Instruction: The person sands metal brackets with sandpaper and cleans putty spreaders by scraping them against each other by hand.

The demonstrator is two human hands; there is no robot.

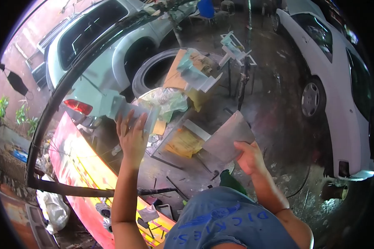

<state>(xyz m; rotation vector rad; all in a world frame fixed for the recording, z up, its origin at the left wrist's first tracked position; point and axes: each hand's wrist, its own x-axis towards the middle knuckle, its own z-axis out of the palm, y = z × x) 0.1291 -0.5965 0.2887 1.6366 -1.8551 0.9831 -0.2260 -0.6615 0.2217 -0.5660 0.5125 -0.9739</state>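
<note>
My left hand (pixel 131 130) lies with its fingers spread against a pale grey-white moulded part (pixel 112 107) at the left of centre. The part's far end reaches left, past my fingertips. On the right, my right hand (pixel 248 157) pinches a flat grey sheet (pixel 230 137) by its lower right edge, thumb on top. The two hands are apart. Beyond them, another pale moulded part (pixel 197 74) rests on brown cardboard (pixel 175 71), and a similar one (pixel 235 49) is held up on a stand.
A tyre (pixel 139 79) stands behind crumpled plastic (pixel 164 101). A yellow cloth (pixel 183 142) hangs low at the centre. A dark frame bar (pixel 41 128) curves along the left, beside a pink and yellow panel (pixel 81 166). Parked vehicles flank the area, including a white car (pixel 334 108).
</note>
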